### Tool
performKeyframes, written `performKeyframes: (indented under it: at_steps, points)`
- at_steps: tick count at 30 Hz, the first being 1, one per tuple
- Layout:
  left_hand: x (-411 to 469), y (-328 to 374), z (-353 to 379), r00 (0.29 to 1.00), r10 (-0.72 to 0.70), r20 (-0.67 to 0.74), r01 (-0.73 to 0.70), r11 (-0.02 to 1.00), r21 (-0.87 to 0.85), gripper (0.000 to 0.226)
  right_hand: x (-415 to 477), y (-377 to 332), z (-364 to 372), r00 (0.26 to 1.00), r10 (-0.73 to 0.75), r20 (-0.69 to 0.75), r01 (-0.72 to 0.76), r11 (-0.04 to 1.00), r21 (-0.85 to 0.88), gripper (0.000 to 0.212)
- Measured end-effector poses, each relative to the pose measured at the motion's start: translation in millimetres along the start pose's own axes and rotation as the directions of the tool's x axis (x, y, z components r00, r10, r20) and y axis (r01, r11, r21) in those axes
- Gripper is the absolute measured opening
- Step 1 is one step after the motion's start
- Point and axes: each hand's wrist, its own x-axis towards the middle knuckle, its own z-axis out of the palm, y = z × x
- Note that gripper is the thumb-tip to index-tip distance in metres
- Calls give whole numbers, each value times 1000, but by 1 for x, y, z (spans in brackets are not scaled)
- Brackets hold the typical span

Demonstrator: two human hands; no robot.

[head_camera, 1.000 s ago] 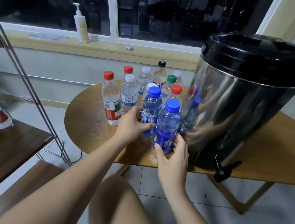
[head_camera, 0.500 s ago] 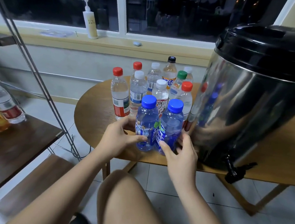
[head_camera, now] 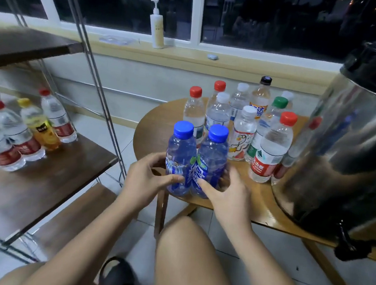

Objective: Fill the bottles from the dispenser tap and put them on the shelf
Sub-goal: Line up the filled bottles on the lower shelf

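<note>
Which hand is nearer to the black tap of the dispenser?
Right. The right hand grips the right blue-capped bottle, left of the tap; the left hand is farther left, gripping the left blue-capped bottle.

Both forearms were extended forward from the bottom of view, converging. Left hand (head_camera: 147, 179) gripped the left blue bottle (head_camera: 179, 155), thumb across the front, fingers curled behind. Right hand (head_camera: 230, 196) gripped the right blue bottle (head_camera: 212, 160), thumb flat on the label, fingers wrapped round the far side. Palms faced each other.
</note>
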Motion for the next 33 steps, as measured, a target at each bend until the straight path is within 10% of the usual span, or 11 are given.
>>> performKeyframes:
  at_steps: [33]
  points:
    - [31,-207,-219,762,-329,-558,443,893,78,49,78,-118,366,733,-90,675,73,996,54,65]
